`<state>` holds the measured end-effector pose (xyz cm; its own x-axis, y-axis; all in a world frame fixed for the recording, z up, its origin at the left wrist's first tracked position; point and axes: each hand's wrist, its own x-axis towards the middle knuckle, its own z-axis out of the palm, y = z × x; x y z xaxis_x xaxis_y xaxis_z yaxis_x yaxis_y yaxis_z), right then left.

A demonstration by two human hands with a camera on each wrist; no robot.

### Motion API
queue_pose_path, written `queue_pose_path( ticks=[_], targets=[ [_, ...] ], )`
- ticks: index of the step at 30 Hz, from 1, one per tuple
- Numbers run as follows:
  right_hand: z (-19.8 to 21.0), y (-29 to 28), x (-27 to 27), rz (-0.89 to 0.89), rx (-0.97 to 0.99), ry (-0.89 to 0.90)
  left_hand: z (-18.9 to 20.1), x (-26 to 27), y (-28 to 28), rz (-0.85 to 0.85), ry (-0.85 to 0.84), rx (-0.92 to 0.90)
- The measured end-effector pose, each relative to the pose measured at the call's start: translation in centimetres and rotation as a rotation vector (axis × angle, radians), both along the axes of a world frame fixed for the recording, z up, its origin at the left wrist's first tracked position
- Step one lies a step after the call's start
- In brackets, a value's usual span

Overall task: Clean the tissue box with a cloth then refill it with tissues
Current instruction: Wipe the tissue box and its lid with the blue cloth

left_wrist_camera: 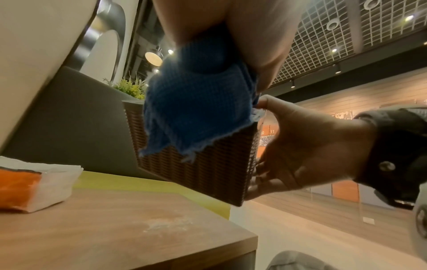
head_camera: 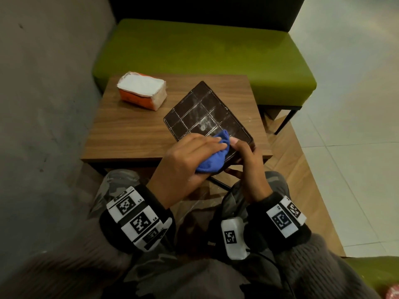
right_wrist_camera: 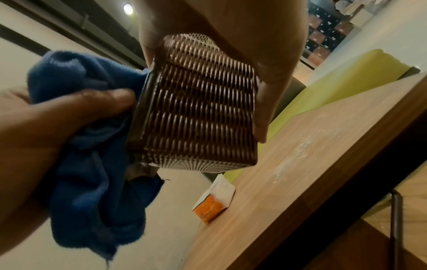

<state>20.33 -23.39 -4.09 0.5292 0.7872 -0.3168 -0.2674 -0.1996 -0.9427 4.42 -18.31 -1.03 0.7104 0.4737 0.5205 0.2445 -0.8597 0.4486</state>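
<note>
The left hand [head_camera: 185, 156] is clutching a bunched blue cloth [head_camera: 212, 155] against the near end of the dusty brown woven tissue box [head_camera: 205, 114]. The right hand [head_camera: 248, 167] is gripping that box, tilted above the wooden table [head_camera: 133, 134]. Farther back, the tissue pack [head_camera: 142, 90] is lying before a green bench [head_camera: 205, 52].

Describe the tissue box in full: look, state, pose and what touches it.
The tissue box is dark brown with woven, wicker-like plastic-looking sides. Its ribbed, grid-patterned flat face is turned up and smeared with white dust. It is tilted and lifted over the near edge of the wooden table. The right hand grips its near end, and the left hand presses a blue cloth against the dusty face.
</note>
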Motion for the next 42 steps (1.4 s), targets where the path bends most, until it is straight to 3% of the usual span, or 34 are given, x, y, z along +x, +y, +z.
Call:
queue_pose_path(
  ticks=[5,10,17,21,26,31,37,42],
  targets=[
    [0.4,-0.7,-0.3,-0.054,-0.008,0.032,-0.4,-1.7,0.3,-0.085,0.073,0.048],
    [0.3,-0.7,-1.3,-0.039,-0.015,0.062,0.6,-0.1,0.3,-0.041,0.059,0.062],
    [0.6,-0.5,-0.5,-0.12,-0.036,-0.079,0.4,-1.2,0.4,-0.075,0.084,0.044],
    [0.6,-0.2,-1.3,-0.027,-0.063,0.052,1.4,-0.1,0.4,-0.035,0.039,0.085],
    [1.1,-0.2,-0.6,-0.074,-0.066,0.025,0.6,-2.0,1.0,-0.092,0.158,0.1],
    [1.4,-0.4,-2.2,-0.034,-0.034,0.06,1.6,-0.5,1.1,-0.046,0.044,0.105],
    [1.6,-0.5,-1.4,-0.107,-0.011,-0.01,0.9,-1.9,0.7,-0.062,0.102,0.049],
    [1.9,-0.2,-2.3,-0.1,0.032,0.014,1.4,-0.1,0.1,-0.016,-0.017,0.046]
  ],
)
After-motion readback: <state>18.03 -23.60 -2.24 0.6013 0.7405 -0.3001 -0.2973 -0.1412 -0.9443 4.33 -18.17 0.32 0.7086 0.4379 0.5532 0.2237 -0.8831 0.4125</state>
